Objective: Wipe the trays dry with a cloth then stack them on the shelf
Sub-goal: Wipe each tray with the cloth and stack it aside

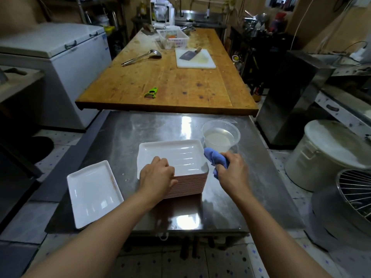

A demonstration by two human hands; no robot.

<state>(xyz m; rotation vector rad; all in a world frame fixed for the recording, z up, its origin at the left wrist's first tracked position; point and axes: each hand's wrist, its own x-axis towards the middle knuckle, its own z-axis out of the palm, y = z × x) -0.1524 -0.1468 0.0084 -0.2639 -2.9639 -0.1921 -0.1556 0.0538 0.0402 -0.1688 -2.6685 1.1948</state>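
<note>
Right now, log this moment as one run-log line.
phase: wiping | left hand: grips top tray of tray stack | right hand: holds blue cloth | single tray: apart, left of stack

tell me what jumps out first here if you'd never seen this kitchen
The tall stack of white trays in the middle of the steel table, with the left hand gripping its near edge. Beside it the right hand clutches a blue cloth. One single tray lies apart to the left.

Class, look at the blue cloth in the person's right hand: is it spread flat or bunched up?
Bunched up. The blue cloth sits crumpled in the right hand, whose fingers curl round it, beside the tray stack.
</note>
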